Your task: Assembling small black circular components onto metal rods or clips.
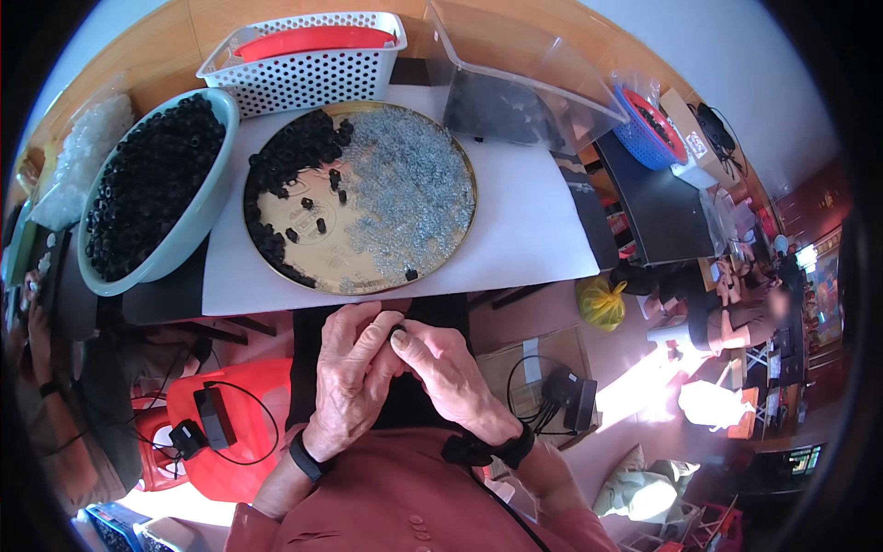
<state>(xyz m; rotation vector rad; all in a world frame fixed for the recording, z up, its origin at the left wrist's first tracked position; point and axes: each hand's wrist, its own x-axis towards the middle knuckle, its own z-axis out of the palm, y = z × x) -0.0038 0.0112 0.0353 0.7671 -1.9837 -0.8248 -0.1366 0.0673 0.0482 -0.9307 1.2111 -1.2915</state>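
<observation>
Just off the table's near edge, my left hand point(354, 373) and my right hand point(448, 373) meet with fingers curled together. A small black part point(398, 330) shows between the right thumb and the fingers; most of it is hidden. Beyond them, a round gold tray point(317, 247) rests on a white sheet point(524, 221). Black knob-like parts point(292, 156) lie along its left side, with a few loose ones near the middle. Small clear, silvery pieces point(405, 179) cover much of its right half.
Left of the tray stands a pale green basin point(230, 115) of black parts point(156, 184), beside a bag of clear pieces point(87, 161). A white perforated basket point(303, 92) and a clear plastic bin point(515, 78) stand behind. A red stool point(216, 414) is below left. Other people sit at both sides.
</observation>
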